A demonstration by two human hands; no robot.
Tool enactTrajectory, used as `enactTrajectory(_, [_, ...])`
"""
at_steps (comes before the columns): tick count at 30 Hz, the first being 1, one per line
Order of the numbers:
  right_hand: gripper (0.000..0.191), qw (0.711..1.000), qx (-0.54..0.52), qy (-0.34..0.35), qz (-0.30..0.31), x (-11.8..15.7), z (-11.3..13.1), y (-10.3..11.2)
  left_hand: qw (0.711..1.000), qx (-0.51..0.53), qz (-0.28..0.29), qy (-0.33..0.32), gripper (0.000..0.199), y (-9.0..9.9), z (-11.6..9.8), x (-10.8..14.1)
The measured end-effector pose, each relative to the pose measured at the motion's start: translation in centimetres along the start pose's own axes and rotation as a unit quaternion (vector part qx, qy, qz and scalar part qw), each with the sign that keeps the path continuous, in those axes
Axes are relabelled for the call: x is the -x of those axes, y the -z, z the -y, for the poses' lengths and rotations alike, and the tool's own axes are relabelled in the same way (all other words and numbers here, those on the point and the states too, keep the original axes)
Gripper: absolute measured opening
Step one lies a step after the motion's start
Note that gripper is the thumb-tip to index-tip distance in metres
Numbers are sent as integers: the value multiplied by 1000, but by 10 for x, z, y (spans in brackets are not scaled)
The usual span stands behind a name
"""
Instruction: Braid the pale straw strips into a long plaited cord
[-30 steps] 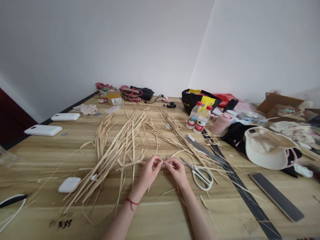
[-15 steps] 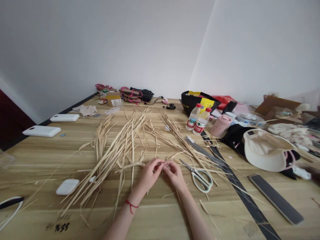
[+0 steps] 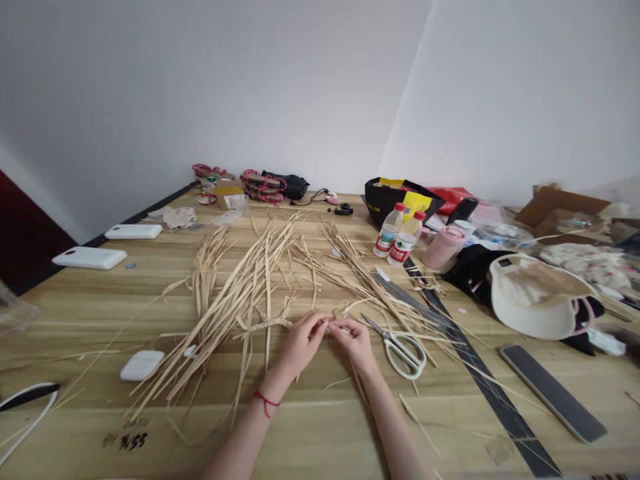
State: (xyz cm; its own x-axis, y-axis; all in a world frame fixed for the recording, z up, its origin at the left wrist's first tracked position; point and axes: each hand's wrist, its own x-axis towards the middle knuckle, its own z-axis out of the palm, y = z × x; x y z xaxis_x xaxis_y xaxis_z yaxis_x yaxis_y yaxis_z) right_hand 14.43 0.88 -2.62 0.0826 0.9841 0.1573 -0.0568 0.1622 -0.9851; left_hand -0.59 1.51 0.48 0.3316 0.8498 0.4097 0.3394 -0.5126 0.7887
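Note:
My left hand (image 3: 306, 339) and my right hand (image 3: 353, 340) meet fingertip to fingertip just above the table, both in a pinch. Between them is a piece of braided straw, mostly hidden by the fingers. A braided straw length (image 3: 270, 323) comes out to the left of my left hand, with a short stub pointing up. Loose straw ends (image 3: 345, 311) show behind my right hand. Long straw strands (image 3: 250, 267) lie in a bundle to the left, and a second straw bundle (image 3: 360, 280) lies beyond my right hand. Scissors (image 3: 403, 352) with pale handles rest to the right.
Two water bottles (image 3: 405, 241), a pink cup (image 3: 444, 245) and a black-and-yellow bag (image 3: 379, 200) stand at the back right. A cream cap (image 3: 535, 300) and a dark flat bar (image 3: 553, 393) lie right. White power banks (image 3: 90, 258) and a white case (image 3: 142, 365) lie left.
My hands stay pinched together at nearly the same spot, with small shifts of the fingers. The whole view has moved slightly; the straw and scissors lie as before.

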Motion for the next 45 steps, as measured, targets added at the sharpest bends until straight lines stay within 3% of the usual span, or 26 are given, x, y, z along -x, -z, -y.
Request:
enactTrajectory(16, [23,999,51,6,-10,1,2,1,998,20,7,65,18,-5,5,4])
enactTrajectory(23, [24,1000,-3,22,8,2,3,-3,998,25,11,55,17,-5,6,4])
enactTrajectory(28, [22,999,34,33,-15,1,1,-3,998,15,1,55,18,-7,9,4])
enactTrajectory(45, [25,1000,16,-3,-22,2,-1,-2,998,15,-17,63,18,-7,9,4])
